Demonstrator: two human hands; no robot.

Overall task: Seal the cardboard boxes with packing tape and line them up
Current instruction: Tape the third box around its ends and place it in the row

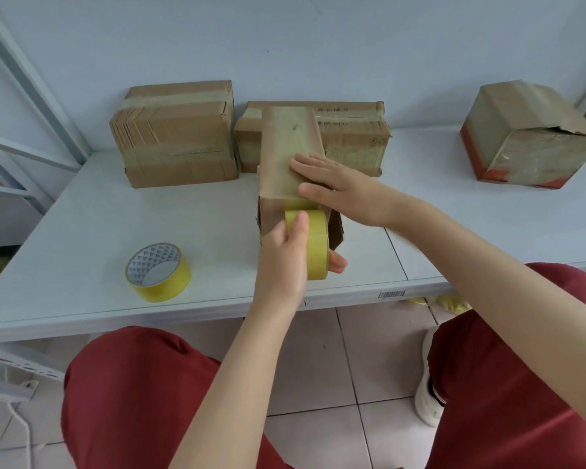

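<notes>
Narrow box (290, 157) sits mid-bench (82, 231), right in front of two taped boxes (175, 133) against the wall. Right hand (339, 187) lies flat on its top, fingers straight and close together, pressing the tape strip down. Left hand (285, 258) has its fingers curled round the yellow tape roll (313, 245) at the box's near end. Spare roll (158, 272) sits off left.

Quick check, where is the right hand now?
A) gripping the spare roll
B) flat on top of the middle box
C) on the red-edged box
B: the right hand lies flat, fingers straight, on the middle box while the left hand grips the tape roll at its near end.
</notes>
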